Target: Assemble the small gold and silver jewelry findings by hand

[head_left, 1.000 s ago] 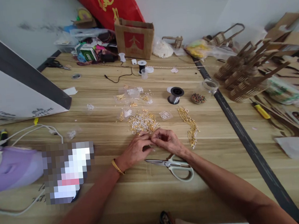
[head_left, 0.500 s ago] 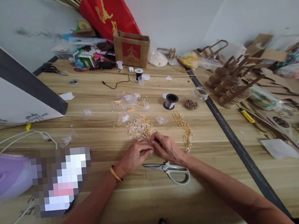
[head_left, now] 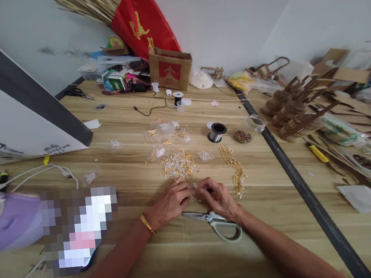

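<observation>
My left hand (head_left: 173,202), with a yellow band at the wrist, rests on the wooden table just in front of a heap of gold and silver findings (head_left: 178,164). Facing it, my right hand (head_left: 219,200) has its fingers curled into a pinch. Small silvery bits (head_left: 194,186), partly chain-like, lie between the fingertips. Whatever the fingers themselves grip is too small to make out. Scissors with pale green handles (head_left: 227,230) lie just below both hands. Several gold chains (head_left: 233,169) are laid out to the right of my right hand.
Behind the heap are small plastic bags (head_left: 163,128) of findings. A wire spool (head_left: 217,132), a pile of mixed beads (head_left: 243,136) and a clear jar (head_left: 256,123) stand to the right, woven baskets (head_left: 290,117) beyond. On the left are a blurred-out phone (head_left: 83,234) and a large box (head_left: 24,114).
My hands have moved slightly toward me, away from the heap, and a little apart, uncovering the silvery bits between them. The whole view has shifted a little.
</observation>
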A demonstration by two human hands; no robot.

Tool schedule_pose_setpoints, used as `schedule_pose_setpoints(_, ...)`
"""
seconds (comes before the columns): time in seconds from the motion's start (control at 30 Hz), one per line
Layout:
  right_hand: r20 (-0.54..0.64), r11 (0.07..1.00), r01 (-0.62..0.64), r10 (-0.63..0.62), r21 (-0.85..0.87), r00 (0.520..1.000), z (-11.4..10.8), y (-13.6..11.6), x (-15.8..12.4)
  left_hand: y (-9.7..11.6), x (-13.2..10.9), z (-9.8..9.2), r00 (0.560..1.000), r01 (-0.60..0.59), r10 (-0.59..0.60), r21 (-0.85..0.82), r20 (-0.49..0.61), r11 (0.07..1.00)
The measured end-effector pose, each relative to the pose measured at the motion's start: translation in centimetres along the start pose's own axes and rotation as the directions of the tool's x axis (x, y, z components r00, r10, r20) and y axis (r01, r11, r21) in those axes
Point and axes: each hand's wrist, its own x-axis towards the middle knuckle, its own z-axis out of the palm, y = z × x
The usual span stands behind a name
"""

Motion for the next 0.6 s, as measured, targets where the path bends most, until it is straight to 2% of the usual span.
schedule_pose_setpoints(0.27,0.078,0.992,-0.077,0.07,0.098,0.995,-0.3,-0.1,0.0,-0.6,-0.2,0.0,1.0,0.002,0.001,0.143,-0.022,0.99)
schedule_pose_setpoints(0.43,0.075,0.986,-0.115,0.106,0.123,0.992,-0.1,0.2,0.1,-1.0,-0.2,-0.1,0.999,0.02,-0.016,0.106,-0.035,0.994)
schedule_pose_setpoints(0.6,0.059,0.988,-0.136,0.131,0.077,0.99,0.1,0.6,0.2,-1.4,-0.3,-0.2,0.999,0.016,-0.012,0.102,-0.04,0.995)
